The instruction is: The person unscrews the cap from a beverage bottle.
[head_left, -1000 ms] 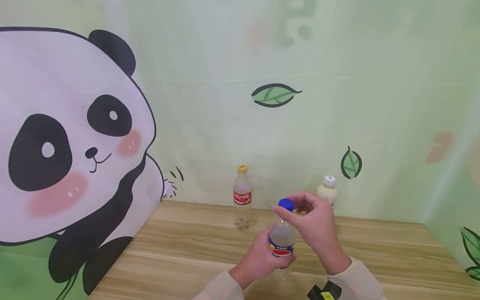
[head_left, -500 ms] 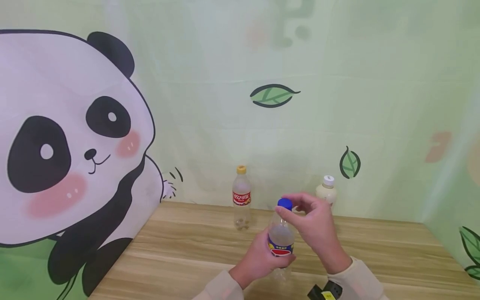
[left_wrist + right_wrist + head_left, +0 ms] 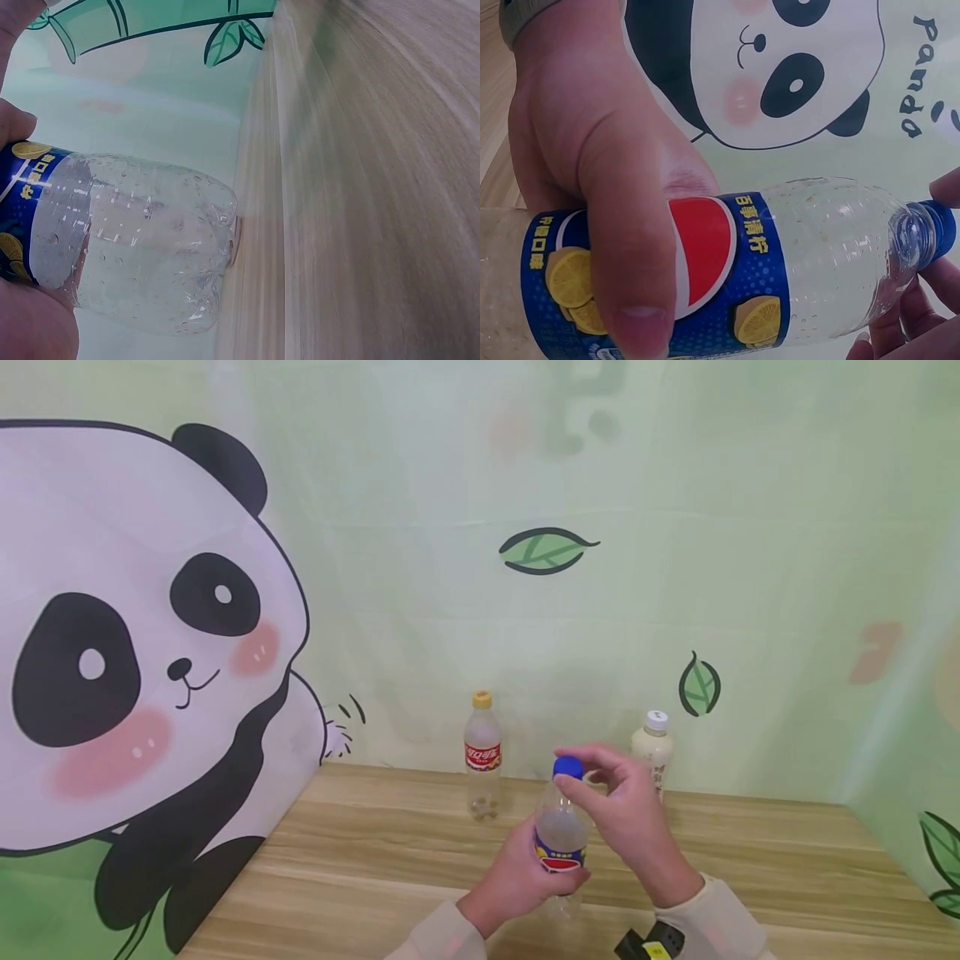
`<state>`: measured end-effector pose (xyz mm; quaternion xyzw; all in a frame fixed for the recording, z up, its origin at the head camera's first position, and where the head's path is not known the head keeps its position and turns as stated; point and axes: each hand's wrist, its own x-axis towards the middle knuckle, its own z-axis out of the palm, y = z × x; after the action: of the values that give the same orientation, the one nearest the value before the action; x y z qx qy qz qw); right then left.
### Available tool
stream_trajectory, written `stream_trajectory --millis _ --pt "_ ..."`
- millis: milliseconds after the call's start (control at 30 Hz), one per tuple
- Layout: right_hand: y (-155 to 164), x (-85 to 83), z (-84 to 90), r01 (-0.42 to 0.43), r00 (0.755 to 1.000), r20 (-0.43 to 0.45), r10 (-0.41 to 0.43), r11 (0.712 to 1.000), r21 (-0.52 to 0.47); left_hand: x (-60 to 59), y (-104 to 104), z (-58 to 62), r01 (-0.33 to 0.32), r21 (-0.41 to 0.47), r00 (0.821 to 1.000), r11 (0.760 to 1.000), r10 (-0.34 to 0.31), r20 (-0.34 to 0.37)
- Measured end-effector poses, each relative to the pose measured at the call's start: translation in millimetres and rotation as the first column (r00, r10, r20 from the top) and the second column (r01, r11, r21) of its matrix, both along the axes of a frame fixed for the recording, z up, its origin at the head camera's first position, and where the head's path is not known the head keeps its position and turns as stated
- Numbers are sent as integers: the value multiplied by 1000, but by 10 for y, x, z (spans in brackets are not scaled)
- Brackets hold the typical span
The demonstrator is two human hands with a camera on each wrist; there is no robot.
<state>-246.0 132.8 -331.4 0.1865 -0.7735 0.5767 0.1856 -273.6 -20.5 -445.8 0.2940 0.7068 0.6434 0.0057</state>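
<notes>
A clear plastic bottle (image 3: pixel 560 837) with a blue label and a blue cap (image 3: pixel 567 767) stands upright on the wooden table (image 3: pixel 360 868), a little liquid in it. My left hand (image 3: pixel 517 881) grips its body around the label (image 3: pixel 705 277), thumb across the front (image 3: pixel 626 247). My right hand (image 3: pixel 622 810) pinches the blue cap (image 3: pixel 939 229) from the right with its fingertips (image 3: pixel 945 187). The left wrist view shows the bottle's base (image 3: pixel 150 247) touching the table.
Behind stand a clear bottle with a yellow cap and red label (image 3: pixel 483 756) and a cream bottle with a white cap (image 3: pixel 653 747), partly behind my right hand. A panda backdrop (image 3: pixel 135 668) walls the table at left and back.
Almost nothing differs; both hands keep their hold on the bottle and its cap, and the view has shifted very slightly.
</notes>
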Motion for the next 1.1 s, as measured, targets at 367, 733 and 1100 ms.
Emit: stream_trajectory --millis 367,733,1100 --pt "-8 -1 5 10 998 68 -6 998 -55 -6 -4 -8 0 -6 1000 1000 -1 -17" --pt "-57 13 3 169 984 70 -164 982 -88 -8 -5 -15 -2 -2 1000 1000 2 -26" --pt "-30 1 -11 170 984 65 -164 981 -90 6 13 1 -3 -6 1000 1000 3 -18"
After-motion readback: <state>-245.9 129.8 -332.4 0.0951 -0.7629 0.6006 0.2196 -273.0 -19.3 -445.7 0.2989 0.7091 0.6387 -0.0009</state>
